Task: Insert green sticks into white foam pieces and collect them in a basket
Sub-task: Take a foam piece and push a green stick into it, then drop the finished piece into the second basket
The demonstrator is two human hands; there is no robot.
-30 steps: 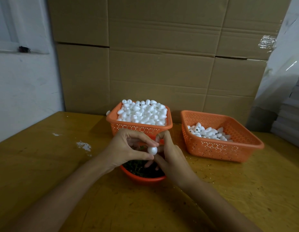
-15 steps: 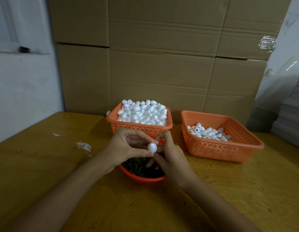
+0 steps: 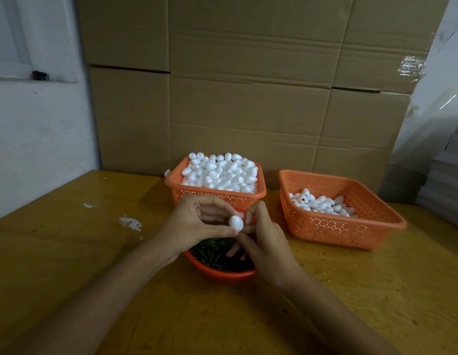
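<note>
Left hand pinches foam piece. Right hand curls against it; grip indiscernible. Hands partly hide the green sticks in the bowl.

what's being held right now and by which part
The left hand pinches a small white egg-shaped foam piece by its left side between thumb and fingers. Whether the right hand grips anything cannot be told.

Dim, warm indoor light, low in contrast. Soft shadow on the table left of the heaped basket. Small glare on clear tape at upper right. White foam pieces brightest, slightly washed out. Wide-angle bowing toward the edges; bottom edge murky and soft.
</note>
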